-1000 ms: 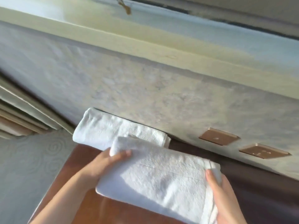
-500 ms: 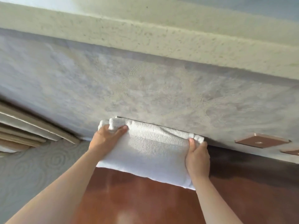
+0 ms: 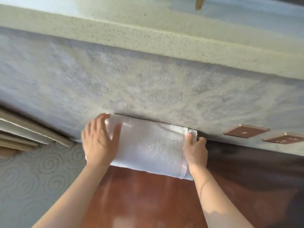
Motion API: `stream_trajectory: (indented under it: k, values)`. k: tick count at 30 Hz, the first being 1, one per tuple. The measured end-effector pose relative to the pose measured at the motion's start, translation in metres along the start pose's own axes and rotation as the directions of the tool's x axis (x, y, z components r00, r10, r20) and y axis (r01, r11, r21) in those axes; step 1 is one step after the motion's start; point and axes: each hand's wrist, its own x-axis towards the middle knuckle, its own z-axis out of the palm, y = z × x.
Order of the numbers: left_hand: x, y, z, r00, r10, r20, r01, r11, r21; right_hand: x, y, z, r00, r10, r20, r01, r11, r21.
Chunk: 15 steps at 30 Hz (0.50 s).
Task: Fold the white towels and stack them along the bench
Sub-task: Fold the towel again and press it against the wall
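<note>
The folded white towel [image 3: 148,145] lies on the brown bench [image 3: 148,198], its far edge right against the gray wall [image 3: 148,86]. The left hand [image 3: 98,142] rests flat on its left end, fingers spread. The right hand [image 3: 195,148] pinches its right end.

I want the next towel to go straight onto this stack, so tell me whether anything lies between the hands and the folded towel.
Nothing visible does. The left hand lies with fingers spread on the left end of the folded towel, and the right hand grips its right end. The towel sits on the wooden bench, against the wall.
</note>
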Motion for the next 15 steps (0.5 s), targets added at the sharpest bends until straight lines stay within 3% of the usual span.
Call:
stream_trajectory:
  k: [2, 4, 6, 8, 10, 15]
  values:
    - [-0.02, 0.015, 0.003, 0.95, 0.31, 0.025, -0.306, 0.947, -0.095, -0.008, -0.001, -0.002, 0.999, -0.002, -0.033, 0.005, 0.997, 0.082]
    - [-0.035, 0.031, 0.019, 0.855, 0.482, 0.191, -0.466, 0.876, -0.121, -0.023, -0.004, -0.002, 0.968, -0.205, -0.148, 0.209, 0.978, 0.016]
    - [-0.04, 0.04, 0.037, 0.796, 0.492, 0.353, -0.509, 0.859, -0.051, -0.04, -0.007, 0.002, 0.814, -0.546, -0.196, 0.511, 0.835, -0.204]
    - [-0.036, 0.041, 0.051, 0.779, 0.471, 0.414, -0.521, 0.853, 0.009, -0.048, -0.003, 0.019, 0.686, -0.726, -0.041, 0.673, 0.655, -0.343]
    - [-0.035, 0.037, 0.06, 0.765, 0.485, 0.424, -0.553, 0.832, 0.047, -0.049, 0.006, 0.037, 0.647, -0.755, 0.101, 0.726, 0.571, -0.384]
    - [-0.041, 0.033, 0.075, 0.748, 0.484, 0.454, -0.587, 0.802, 0.113, -0.037, 0.024, 0.055, 0.617, -0.777, 0.121, 0.732, 0.511, -0.45]
